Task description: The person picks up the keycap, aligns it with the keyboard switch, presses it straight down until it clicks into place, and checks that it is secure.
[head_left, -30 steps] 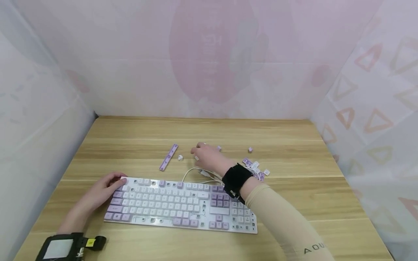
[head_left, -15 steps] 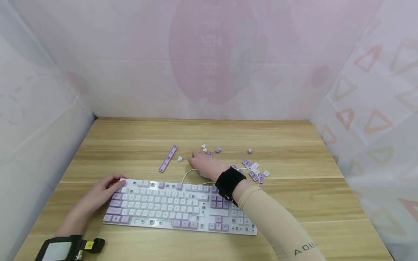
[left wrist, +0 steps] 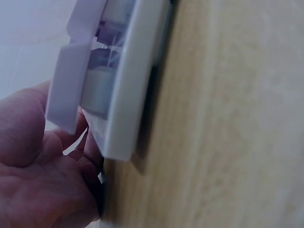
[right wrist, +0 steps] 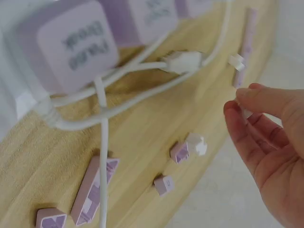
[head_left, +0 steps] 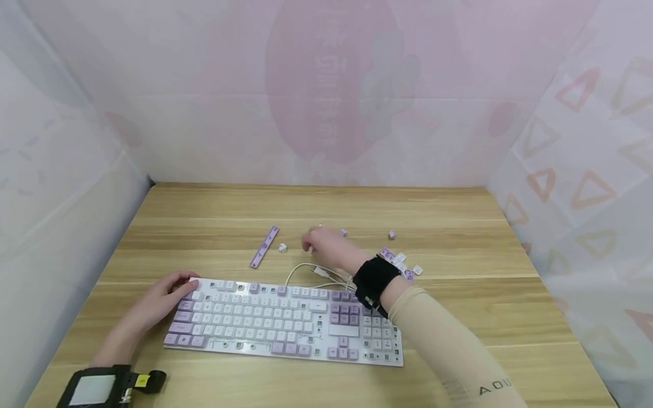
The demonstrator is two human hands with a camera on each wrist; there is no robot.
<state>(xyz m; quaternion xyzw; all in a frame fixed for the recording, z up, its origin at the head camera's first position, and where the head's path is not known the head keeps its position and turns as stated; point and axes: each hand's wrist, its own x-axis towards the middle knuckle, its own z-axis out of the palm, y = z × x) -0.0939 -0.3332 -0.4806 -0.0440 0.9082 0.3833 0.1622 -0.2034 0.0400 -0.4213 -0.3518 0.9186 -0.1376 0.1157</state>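
Observation:
A white and purple keyboard (head_left: 255, 317) lies on the wooden table, some of its switches bare of keycaps. My left hand (head_left: 159, 300) grips its far left corner, thumb on top and fingers behind the edge; the left wrist view shows the raised keycaps (left wrist: 69, 85) there close up. Beyond the keyboard, my right hand (head_left: 331, 246) is over the table. In the right wrist view its thumb and fingertips pinch a small whitish keycap (right wrist: 246, 113), mostly hidden by the fingers. A long purple spacebar keycap (head_left: 264, 247) and a loose white keycap (head_left: 283, 247) lie left of it.
A white cable (head_left: 301, 266) with its USB plug (head_left: 320, 272) loops behind the keyboard. More loose keycaps (head_left: 400, 259) lie to the right, partly behind the wrist strap, and a purple keycap (head_left: 391, 234) sits farther back. Fabric walls (head_left: 204, 130) enclose the table.
My right hand dips left and toward the keyboard half a second ago, and is now back up and slightly right, covering several loose keycaps again. My left hand stays on the corner.

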